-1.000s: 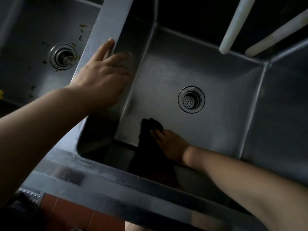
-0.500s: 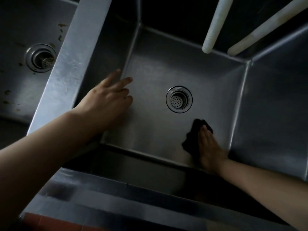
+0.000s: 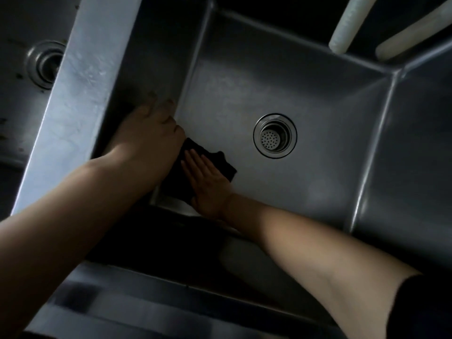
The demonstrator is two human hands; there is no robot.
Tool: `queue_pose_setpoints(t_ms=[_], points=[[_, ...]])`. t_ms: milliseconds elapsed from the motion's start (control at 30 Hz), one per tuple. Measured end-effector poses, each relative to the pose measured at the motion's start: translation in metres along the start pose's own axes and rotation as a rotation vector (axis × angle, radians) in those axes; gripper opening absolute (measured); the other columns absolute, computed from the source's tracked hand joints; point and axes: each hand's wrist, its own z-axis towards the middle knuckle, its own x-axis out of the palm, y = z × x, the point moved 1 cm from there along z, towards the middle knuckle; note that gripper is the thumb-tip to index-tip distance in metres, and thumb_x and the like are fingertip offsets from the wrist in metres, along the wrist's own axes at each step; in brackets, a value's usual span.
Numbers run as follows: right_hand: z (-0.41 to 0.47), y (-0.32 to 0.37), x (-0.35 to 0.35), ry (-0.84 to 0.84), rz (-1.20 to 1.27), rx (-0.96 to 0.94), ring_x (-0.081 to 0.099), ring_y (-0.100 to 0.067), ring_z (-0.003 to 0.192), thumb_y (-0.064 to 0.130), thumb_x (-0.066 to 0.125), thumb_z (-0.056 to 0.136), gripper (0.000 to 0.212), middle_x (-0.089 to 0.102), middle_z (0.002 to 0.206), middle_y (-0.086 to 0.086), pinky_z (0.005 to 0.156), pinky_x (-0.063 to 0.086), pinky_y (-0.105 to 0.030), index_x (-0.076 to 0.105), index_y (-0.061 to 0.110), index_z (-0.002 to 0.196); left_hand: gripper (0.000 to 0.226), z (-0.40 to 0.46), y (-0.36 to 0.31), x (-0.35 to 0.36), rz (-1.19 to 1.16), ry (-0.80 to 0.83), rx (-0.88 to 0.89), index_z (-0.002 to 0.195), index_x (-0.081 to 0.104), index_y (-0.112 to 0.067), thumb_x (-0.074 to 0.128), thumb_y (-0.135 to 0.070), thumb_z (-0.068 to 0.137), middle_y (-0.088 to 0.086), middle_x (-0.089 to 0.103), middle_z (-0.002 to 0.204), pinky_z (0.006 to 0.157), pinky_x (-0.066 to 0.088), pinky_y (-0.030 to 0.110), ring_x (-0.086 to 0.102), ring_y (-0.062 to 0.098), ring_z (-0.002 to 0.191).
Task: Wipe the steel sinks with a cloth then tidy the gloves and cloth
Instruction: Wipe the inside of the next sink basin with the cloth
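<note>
The right hand (image 3: 208, 184) lies flat, fingers straight, pressing the black cloth (image 3: 220, 162) on the sink (image 3: 318, 106) floor. The left hand (image 3: 151, 133), just beside it, fingers loosely spread, rests against the sink's wall. The drain (image 3: 275, 135) sits beyond the right hand.

The scene is dim, with a cool grey tone. The brightest part is the steel divider (image 3: 80, 94), which shows a soft pale glare. The near wall of the sink (image 3: 318, 94) lies in deep black shadow. The lower edge is blurred, and straight lines lean outward at the borders.
</note>
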Motion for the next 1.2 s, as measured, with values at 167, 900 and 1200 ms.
queue_pose_setpoints(t_ms=[167, 900, 1200], points=[[-0.061, -0.044, 0.002, -0.014, 0.066, 0.131, 0.012, -0.040, 0.142, 0.030, 0.056, 0.077, 0.080, 0.019, 0.152, -0.024, 0.116, 0.003, -0.048, 0.026, -0.001, 0.144, 0.042, -0.004, 0.000, 0.000, -0.032, -0.055, 0.019, 0.121, 0.055, -0.007, 0.033, -0.017, 0.087, 0.018, 0.055, 0.129, 0.113, 0.011, 0.048, 0.027, 0.037, 0.137], [-0.100, -0.083, 0.014, -0.044, 0.025, 0.460, 0.026, -0.043, 0.137, 0.043, 0.041, 0.070, 0.081, 0.031, 0.146, -0.028, 0.111, 0.015, -0.061, 0.038, 0.001, 0.140, 0.017, 0.031, -0.010, 0.005, -0.314, -0.046, -0.218, 0.102, 0.057, -0.014, 0.047, -0.018, 0.088, 0.010, 0.059, 0.108, 0.081, 0.040, 0.037, 0.052, 0.032, 0.105], [0.039, -0.086, -0.023, -0.057, -0.025, 0.274, 0.000, -0.031, 0.145, 0.048, 0.033, 0.082, 0.079, 0.008, 0.157, -0.016, 0.113, -0.009, -0.051, 0.013, 0.013, 0.150, 0.019, 0.035, -0.007, 0.009, -0.345, -0.056, -0.337, 0.108, 0.057, -0.020, 0.045, -0.022, 0.093, 0.006, 0.059, 0.113, 0.082, 0.039, 0.034, 0.054, 0.028, 0.106]])
